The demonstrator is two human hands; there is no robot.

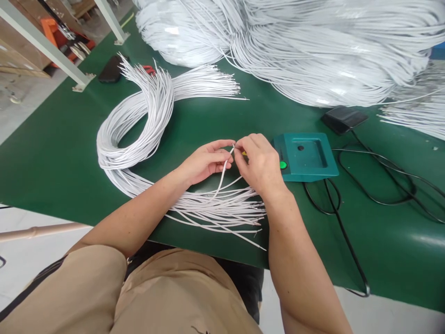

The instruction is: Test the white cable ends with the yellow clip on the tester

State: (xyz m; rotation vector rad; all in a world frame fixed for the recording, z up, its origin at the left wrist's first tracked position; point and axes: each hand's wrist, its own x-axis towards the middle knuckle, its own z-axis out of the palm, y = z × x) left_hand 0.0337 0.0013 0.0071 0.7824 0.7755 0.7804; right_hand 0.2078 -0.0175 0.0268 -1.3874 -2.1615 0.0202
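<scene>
Between finger and thumb, my left hand (pixel 207 161) pinches a white wire (pixel 223 175) close to its upper end. My right hand (pixel 259 162) has its fingertips closed at the tip of that same wire; whatever detail lies between them is too small to make out. Below both hands spreads the loose end of a bundle of white wires (pixel 222 208), some with bare metal tips. The bundle loops round on the left into a coil (pixel 114 139). Just right of my right hand stands a teal device (pixel 306 174) with a green button (pixel 283 165).
A big heap of white wires (pixel 313 55) fills the back of the green table (pixel 215 120). Behind the teal device is a black box (pixel 344 119), with black cables (pixel 378 199) at the right. A dark object (pixel 110 69) lies by a metal post (pixel 52 51) at the far left.
</scene>
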